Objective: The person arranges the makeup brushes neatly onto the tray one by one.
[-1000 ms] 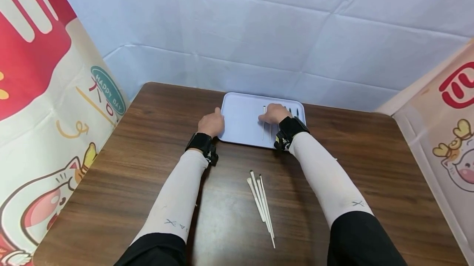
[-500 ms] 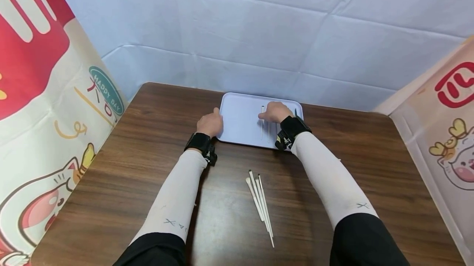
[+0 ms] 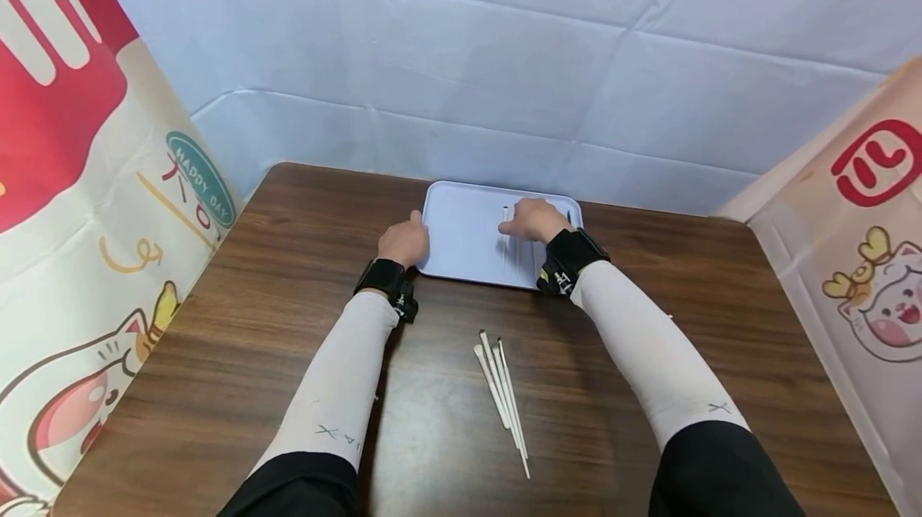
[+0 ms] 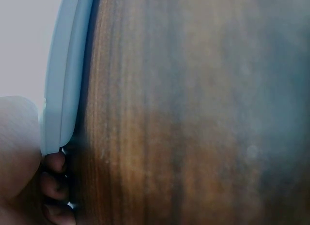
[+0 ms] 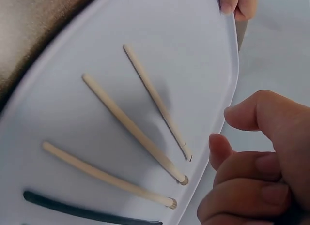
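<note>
My left hand grips the left edge of a pale, shallow tray. In the left wrist view its thumb lies at the tray's rim, with fingertips showing below. Above the tray's right half, my right hand holds nothing; thumb and index finger stand apart, the others loosely curled. Spread in a row on the tray lie a thin cream brush, a thicker cream brush, another cream brush and a dark green stick. The right hand is near their tip ends.
Several cream brushes lie bunched on the brown wooden table, nearer the body between the forearms. A pale cloth hangs behind the table's far edge. Printed cloths stand at left and right.
My right hand has shifted slightly right over the tray, hiding more of the dark tips there. The left hand stays at the tray's edge. The head view has turned a little.
</note>
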`<state>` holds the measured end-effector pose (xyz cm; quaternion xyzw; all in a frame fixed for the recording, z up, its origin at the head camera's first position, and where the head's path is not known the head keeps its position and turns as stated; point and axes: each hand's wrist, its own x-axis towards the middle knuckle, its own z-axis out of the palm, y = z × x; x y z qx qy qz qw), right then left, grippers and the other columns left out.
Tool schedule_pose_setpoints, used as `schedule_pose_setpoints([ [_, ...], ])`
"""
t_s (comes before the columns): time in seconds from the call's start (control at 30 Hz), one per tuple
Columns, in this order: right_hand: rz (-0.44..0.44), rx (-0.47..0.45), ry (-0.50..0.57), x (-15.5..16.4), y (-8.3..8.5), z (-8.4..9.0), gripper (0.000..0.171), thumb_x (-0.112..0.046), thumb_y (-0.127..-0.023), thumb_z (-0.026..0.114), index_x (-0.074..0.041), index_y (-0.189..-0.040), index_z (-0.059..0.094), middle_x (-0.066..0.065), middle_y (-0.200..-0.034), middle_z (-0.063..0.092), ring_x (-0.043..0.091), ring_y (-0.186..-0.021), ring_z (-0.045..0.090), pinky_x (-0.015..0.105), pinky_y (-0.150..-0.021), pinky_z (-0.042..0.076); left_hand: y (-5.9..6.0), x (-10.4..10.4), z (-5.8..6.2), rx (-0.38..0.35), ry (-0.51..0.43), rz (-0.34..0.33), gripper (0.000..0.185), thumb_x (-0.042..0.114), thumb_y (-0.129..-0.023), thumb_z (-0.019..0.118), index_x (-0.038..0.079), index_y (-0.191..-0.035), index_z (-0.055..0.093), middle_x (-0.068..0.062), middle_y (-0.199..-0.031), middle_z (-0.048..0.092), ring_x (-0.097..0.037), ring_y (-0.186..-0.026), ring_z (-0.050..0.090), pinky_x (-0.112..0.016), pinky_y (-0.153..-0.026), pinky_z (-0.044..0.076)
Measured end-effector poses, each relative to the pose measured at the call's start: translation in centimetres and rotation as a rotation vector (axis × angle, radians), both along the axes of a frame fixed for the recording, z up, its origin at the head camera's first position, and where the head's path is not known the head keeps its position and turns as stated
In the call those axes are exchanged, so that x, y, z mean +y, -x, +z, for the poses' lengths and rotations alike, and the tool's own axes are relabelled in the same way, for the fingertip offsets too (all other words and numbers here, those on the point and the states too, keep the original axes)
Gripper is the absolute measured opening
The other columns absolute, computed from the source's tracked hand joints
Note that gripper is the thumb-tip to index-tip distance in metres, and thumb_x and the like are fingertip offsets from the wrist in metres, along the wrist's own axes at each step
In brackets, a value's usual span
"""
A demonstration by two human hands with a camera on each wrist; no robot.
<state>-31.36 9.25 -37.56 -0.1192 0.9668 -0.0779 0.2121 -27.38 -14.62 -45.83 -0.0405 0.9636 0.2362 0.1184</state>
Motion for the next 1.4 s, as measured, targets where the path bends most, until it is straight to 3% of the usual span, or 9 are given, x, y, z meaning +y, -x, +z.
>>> schedule_pose_setpoints([
  [0.2, 0.018, 0.003, 0.010, 0.0, -0.8, 0.4, 0.036, -0.036, -0.095, 0.058, -0.012, -0.074, 0.042, 0.000, -0.069, 0.037, 0.018, -0.066, 0.042, 0.033, -0.063, 0.036, 0.0, 0.0, 0.0, -0.005, 0.006, -0.005, 0.042, 0.030, -0.111, 0.030, 0.004, -0.144, 0.035, -0.021, -0.116, 0.061, -0.036, -0.093, 0.058, -0.050, -0.089, 0.047],
  [0.43, 0.037, -0.022, 0.019, 0.1, -1.9, 1.0, 0.048, -0.037, -0.096, 0.059, -0.016, -0.059, 0.037, -0.005, -0.057, 0.026, 0.013, -0.053, 0.029, 0.030, -0.056, 0.029, -0.1, 0.1, 0.3, -0.002, 0.011, -0.011, 0.041, 0.030, -0.111, 0.029, 0.004, -0.143, 0.036, -0.021, -0.115, 0.062, -0.037, -0.093, 0.058, -0.050, -0.088, 0.048],
  [0.67, 0.101, -0.029, 0.024, 0.3, -3.3, 1.3, 0.050, -0.037, -0.099, 0.058, -0.018, -0.057, 0.037, -0.005, -0.055, 0.027, 0.012, -0.051, 0.026, 0.031, -0.057, 0.028, 0.4, -0.2, 0.0, 0.021, 0.020, -0.019, 0.041, 0.029, -0.111, 0.029, 0.003, -0.140, 0.037, -0.022, -0.109, 0.063, -0.037, -0.092, 0.059, -0.050, -0.086, 0.049],
  [0.9, 0.139, -0.019, 0.042, 0.7, -5.2, 1.7, 0.046, -0.037, -0.099, 0.059, -0.018, -0.060, 0.044, -0.004, -0.055, 0.035, 0.013, -0.051, 0.034, 0.032, -0.057, 0.033, 0.7, -0.4, -0.3, 0.025, 0.014, -0.017, 0.041, 0.030, -0.111, 0.030, 0.003, -0.141, 0.038, -0.023, -0.114, 0.063, -0.039, -0.096, 0.060, -0.051, -0.087, 0.049],
  [1.17, 0.167, 0.010, 0.093, 1.6, -7.9, 2.1, 0.045, -0.037, -0.098, 0.060, -0.018, -0.060, 0.045, -0.005, -0.056, 0.034, 0.014, -0.053, 0.033, 0.032, -0.058, 0.032, 0.4, -0.4, 0.5, 0.037, 0.032, -0.020, 0.039, 0.029, -0.111, 0.030, 0.002, -0.138, 0.039, -0.022, -0.108, 0.063, -0.039, -0.093, 0.061, -0.050, -0.084, 0.049],
  [1.4, 0.145, -0.001, 0.083, 2.0, -9.5, 2.0, 0.038, -0.038, -0.097, 0.061, -0.016, -0.067, 0.055, -0.003, -0.061, 0.045, 0.015, -0.057, 0.042, 0.032, -0.058, 0.037, 0.3, -0.3, 1.0, 0.035, 0.036, -0.018, 0.038, 0.029, -0.111, 0.031, 0.002, -0.137, 0.040, -0.022, -0.107, 0.064, -0.038, -0.091, 0.061, -0.050, -0.083, 0.049],
])
